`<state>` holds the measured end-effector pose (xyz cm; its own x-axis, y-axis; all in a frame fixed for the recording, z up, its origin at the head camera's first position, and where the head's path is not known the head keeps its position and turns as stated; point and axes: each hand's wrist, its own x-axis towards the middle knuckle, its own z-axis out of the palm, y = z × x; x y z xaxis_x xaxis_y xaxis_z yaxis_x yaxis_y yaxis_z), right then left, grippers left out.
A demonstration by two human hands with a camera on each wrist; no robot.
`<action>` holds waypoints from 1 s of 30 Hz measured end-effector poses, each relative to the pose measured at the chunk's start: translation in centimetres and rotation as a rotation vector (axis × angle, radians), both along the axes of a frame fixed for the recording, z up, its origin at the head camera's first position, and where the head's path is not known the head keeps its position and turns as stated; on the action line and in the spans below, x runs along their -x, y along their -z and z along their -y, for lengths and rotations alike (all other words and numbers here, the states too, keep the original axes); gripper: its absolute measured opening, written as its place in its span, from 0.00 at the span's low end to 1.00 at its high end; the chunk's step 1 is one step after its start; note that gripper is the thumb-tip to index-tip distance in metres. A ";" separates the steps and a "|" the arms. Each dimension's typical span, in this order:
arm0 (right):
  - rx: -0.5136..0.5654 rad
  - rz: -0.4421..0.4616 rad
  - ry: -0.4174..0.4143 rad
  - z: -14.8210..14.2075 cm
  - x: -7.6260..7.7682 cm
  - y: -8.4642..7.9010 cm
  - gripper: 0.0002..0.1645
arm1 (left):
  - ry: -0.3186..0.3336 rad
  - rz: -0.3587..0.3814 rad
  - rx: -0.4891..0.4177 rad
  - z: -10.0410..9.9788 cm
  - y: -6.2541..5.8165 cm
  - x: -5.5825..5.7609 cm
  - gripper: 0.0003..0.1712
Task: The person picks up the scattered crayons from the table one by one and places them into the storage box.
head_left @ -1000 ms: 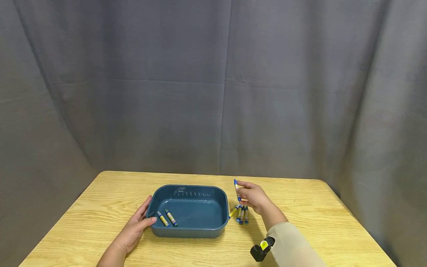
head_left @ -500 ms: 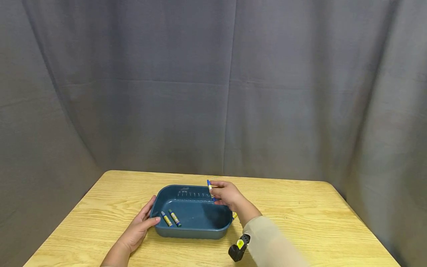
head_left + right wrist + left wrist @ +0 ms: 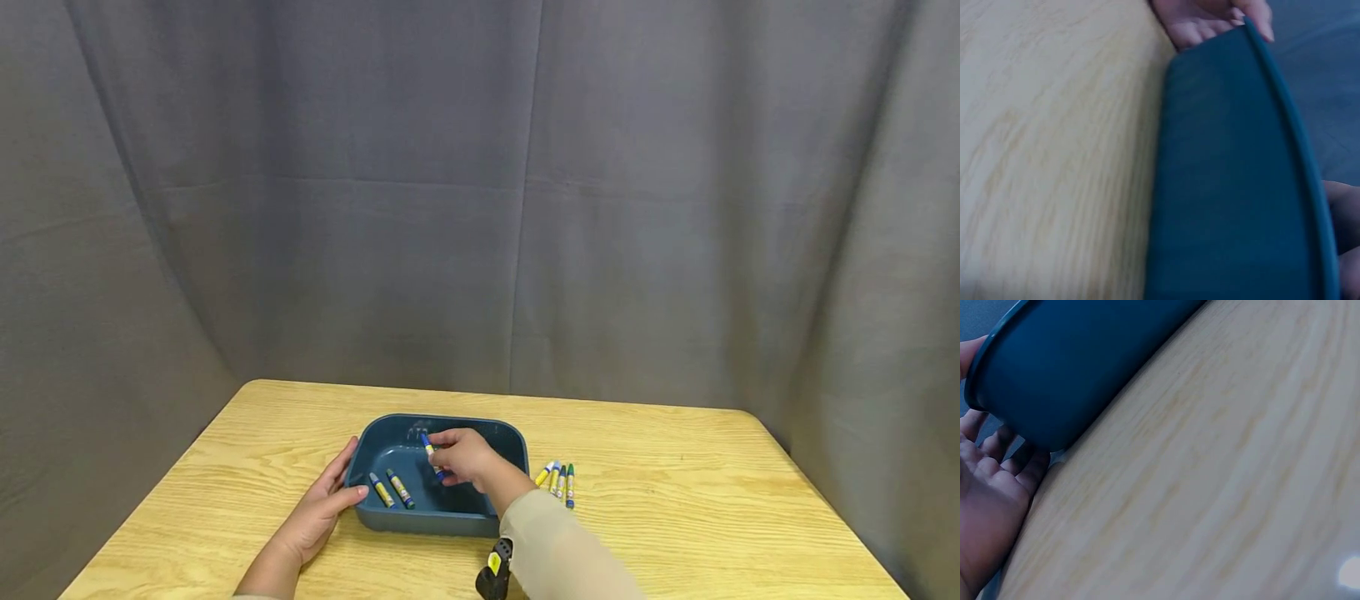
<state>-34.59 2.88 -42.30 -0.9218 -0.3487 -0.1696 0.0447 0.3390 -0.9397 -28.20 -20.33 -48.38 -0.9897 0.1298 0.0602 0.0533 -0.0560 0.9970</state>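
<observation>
My left hand holds the left end of a dark blue rectangular plastic tray, thumb over the rim and fingers along the outer wall. The left wrist view has those fingers low against the tray's side. Inside the tray's rim, my right hand pinches a blue crayon, tilted, above the tray floor. Two yellow-wrapped crayons, one greyish and one dark green, lie side by side at the tray's left. Only part of the right hand shows beyond the rim in the right wrist view.
Several more crayons lie together on the wooden table, just right of the tray. A black wrist camera hangs below the right sleeve, near the tray's front. Behind the table hangs a grey curtain.
The right hand has carried the blue crayon leftward from above the loose crayons to inside the tray, and lowered it. The left hand keeps its hold on the tray.
</observation>
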 end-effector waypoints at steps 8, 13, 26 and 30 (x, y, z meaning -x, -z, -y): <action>-0.137 -0.026 -0.034 2.2 -0.4 1.0 0.22 | 0.018 -0.010 -0.012 -0.2 0.0 0.0 0.48; -0.210 -0.062 -0.055 2.9 -0.8 1.3 0.20 | 0.025 -0.007 -0.009 -0.1 -0.1 0.0 0.48; -0.544 -0.230 -0.110 3.9 -1.2 1.1 0.18 | 0.023 -0.004 0.001 0.0 -0.1 0.1 0.48; -0.542 -0.222 -0.108 3.7 -1.3 0.9 0.19 | 0.020 -0.002 0.004 0.0 -0.1 0.1 0.48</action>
